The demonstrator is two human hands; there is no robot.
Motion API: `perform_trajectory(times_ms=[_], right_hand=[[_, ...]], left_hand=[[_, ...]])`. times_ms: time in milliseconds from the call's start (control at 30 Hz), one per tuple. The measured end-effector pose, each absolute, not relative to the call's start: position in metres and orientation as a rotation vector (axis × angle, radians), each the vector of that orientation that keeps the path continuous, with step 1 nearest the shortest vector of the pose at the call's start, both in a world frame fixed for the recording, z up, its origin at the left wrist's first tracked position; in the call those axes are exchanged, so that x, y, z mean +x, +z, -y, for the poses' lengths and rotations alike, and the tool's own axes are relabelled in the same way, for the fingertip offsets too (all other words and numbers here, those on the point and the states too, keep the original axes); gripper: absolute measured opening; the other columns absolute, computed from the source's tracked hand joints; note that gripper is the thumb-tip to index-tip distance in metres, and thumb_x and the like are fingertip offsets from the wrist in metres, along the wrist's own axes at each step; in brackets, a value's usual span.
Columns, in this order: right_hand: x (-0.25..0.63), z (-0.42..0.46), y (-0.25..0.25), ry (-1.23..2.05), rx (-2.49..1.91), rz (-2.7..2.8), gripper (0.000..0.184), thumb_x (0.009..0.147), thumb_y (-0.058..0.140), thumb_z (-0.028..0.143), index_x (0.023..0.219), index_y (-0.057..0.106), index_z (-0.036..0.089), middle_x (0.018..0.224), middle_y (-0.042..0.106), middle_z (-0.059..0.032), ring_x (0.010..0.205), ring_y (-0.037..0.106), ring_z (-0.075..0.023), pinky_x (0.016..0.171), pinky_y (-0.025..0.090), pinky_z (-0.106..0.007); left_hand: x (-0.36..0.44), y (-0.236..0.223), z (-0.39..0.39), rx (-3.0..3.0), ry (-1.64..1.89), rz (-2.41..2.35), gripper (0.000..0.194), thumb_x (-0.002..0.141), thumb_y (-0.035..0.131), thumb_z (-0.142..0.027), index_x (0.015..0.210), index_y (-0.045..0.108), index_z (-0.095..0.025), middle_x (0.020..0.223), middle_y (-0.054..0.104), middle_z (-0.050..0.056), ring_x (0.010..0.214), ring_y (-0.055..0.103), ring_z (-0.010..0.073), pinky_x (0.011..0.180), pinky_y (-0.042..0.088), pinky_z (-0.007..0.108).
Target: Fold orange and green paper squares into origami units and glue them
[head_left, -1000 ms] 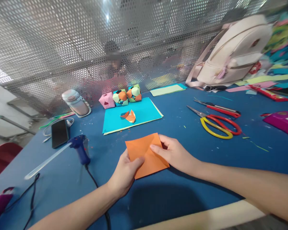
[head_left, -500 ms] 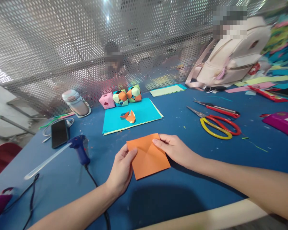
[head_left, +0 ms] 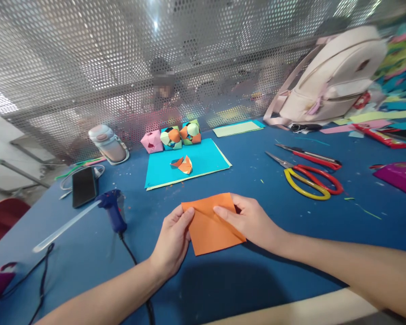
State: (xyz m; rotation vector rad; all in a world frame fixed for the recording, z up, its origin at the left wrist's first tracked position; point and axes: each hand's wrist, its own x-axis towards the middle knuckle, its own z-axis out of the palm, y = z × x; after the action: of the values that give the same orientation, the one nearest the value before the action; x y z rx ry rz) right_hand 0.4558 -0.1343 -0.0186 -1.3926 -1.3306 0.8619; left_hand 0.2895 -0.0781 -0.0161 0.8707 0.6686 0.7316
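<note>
At the near-middle of the blue table [head_left: 250, 180], an orange paper square [head_left: 216, 234] is held between two bare hands; cannot tell whether its lower edge touches the surface. Left hand [head_left: 172, 237]: pinching the upper left corner, thumb on top, fingers curled beneath. Right hand [head_left: 255, 221]: gripping the right side, thumb flat on the face, remaining fingers mostly hidden behind the sheet.

Handling, judged by eye: very light, thin, fairly crisp, not slippery; bends slightly near the right thumb. Likely to take a crease readily and tear if pulled hard. Best hold: opposite edges or corners, light pinch, thumb pressure kept off the centre unless a crease is wanted.

Farther left: hot-glue gun [head_left: 113, 212], clear glue stick protruding, and a smartphone [head_left: 84, 187] beyond it. Farther right: red-and-yellow-handled scissors [head_left: 288, 166], with a red-handled utility knife [head_left: 313, 157] just beyond. Ahead: turquoise sheet [head_left: 162, 164] bearing a small folded orange piece [head_left: 186, 164]. Behind that, a pink origami polyhedron [head_left: 152, 141] beside two multicoloured ones, before a perforated metal screen [head_left: 104, 58].
</note>
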Motion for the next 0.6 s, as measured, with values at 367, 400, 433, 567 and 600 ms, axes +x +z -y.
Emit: perform_trajectory(times_ms=[367, 400, 433, 567, 600], right_hand=[[0.4519, 0.1302, -0.021, 1.15, -1.283, 1.101, 0.033, 0.082, 0.057, 0.047, 0.098, 0.064, 0.018, 0.096, 0.069, -0.0051, 0.092, 0.064, -0.0239, 0.074, 0.052, -0.033], [0.4517, 0.1304, -0.0211, 1.158, -1.271, 1.103, 0.033, 0.083, 0.056, 0.046, 0.099, 0.064, 0.018, 0.097, 0.069, -0.005, 0.093, 0.064, -0.0239, 0.075, 0.052, -0.033], [0.4516, 0.1303, -0.0213, 1.161, -1.264, 1.104, 0.033, 0.083, 0.056, 0.046, 0.099, 0.064, 0.018, 0.098, 0.069, -0.0049, 0.094, 0.063, -0.024, 0.076, 0.052, -0.033], [0.452, 0.1295, -0.0218, 1.138, -1.279, 1.112, 0.031, 0.084, 0.055, 0.044, 0.099, 0.063, 0.018, 0.098, 0.068, -0.005, 0.094, 0.063, -0.0239, 0.076, 0.052, -0.033], [0.4521, 0.1297, -0.0218, 1.126, -1.286, 1.115, 0.03, 0.084, 0.055, 0.044, 0.099, 0.063, 0.018, 0.098, 0.068, -0.0051, 0.094, 0.063, -0.0239, 0.076, 0.052, -0.033]], left_hand=[[0.2896, -0.0136, 0.0783, 0.774, 0.783, -0.724, 0.032, 0.073, 0.072, -0.03, 0.103, 0.067, -0.019, 0.093, 0.073, 0.005, 0.087, 0.069, 0.0219, 0.082, 0.053, 0.034], [0.2897, -0.0132, 0.0777, 0.764, 0.787, -0.733, 0.032, 0.074, 0.071, -0.03, 0.104, 0.066, -0.02, 0.093, 0.073, 0.005, 0.086, 0.069, 0.0218, 0.081, 0.053, 0.033], [0.2898, -0.0128, 0.0772, 0.758, 0.789, -0.737, 0.031, 0.075, 0.071, -0.029, 0.104, 0.066, -0.02, 0.093, 0.073, 0.005, 0.086, 0.069, 0.0217, 0.081, 0.053, 0.033], [0.2908, -0.0129, 0.0759, 0.758, 0.786, -0.736, 0.028, 0.077, 0.069, -0.029, 0.103, 0.066, -0.02, 0.093, 0.073, 0.004, 0.087, 0.069, 0.0211, 0.083, 0.053, 0.032], [0.2911, -0.0134, 0.0758, 0.76, 0.783, -0.734, 0.028, 0.077, 0.069, -0.03, 0.103, 0.066, -0.02, 0.093, 0.073, 0.004, 0.087, 0.069, 0.021, 0.083, 0.053, 0.032]])
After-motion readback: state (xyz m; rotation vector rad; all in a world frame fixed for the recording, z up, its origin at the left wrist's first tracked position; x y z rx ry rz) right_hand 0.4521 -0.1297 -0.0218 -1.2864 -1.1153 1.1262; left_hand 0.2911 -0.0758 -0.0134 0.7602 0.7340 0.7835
